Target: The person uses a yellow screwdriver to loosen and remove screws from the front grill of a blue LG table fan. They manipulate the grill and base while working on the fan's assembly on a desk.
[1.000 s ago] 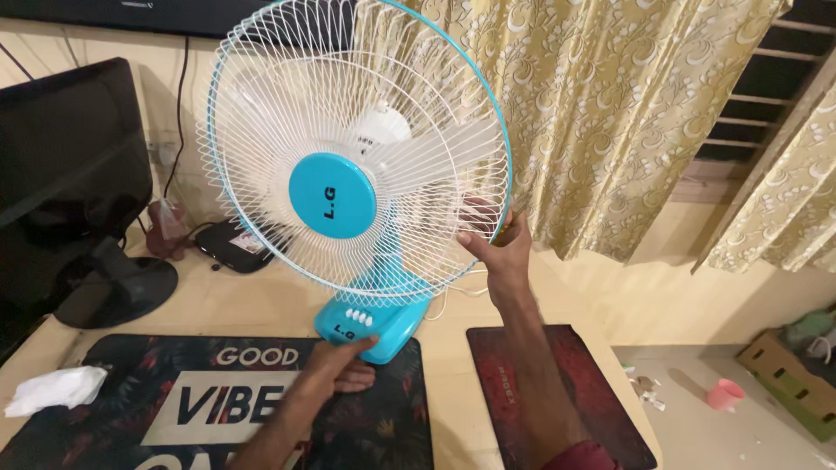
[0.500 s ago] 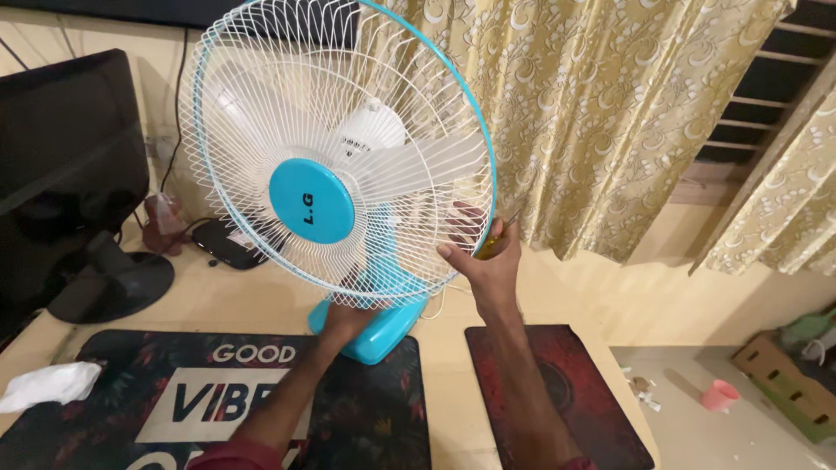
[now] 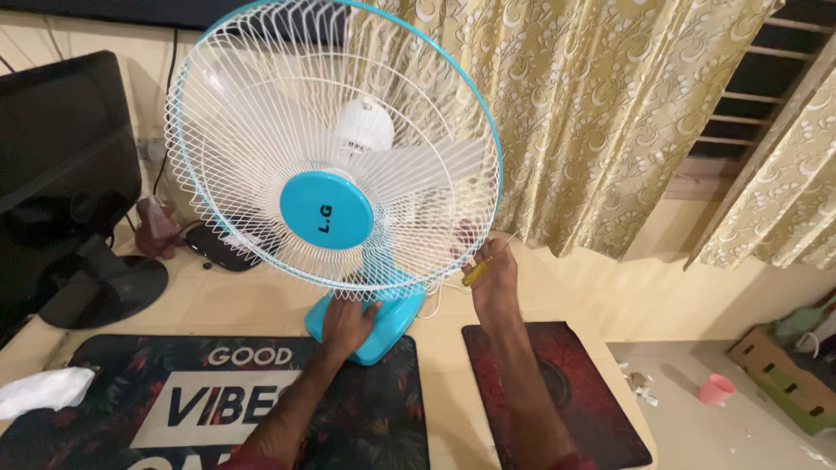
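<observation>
On the bench point(image 3: 261, 309), a table fan point(image 3: 335, 174) with a white wire guard and blue rim stands with its blue base point(image 3: 387, 318) half on a dark printed desk mat point(image 3: 374, 409). The left hand point(image 3: 346, 324) is spread and pressed over the base, seemingly to steady the fan. The right hand point(image 3: 494, 280) is closed around a small yellow-handled tool point(image 3: 475, 271), probably a screwdriver, held up beside the lower right edge of the guard, near the rim. A red mouse pad point(image 3: 570, 383) lies under the right forearm. A black monitor point(image 3: 61, 165) stands to the left, patterned curtains point(image 3: 610, 113) hang behind, and a pink cup point(image 3: 716, 389) sits on the floor.
</observation>
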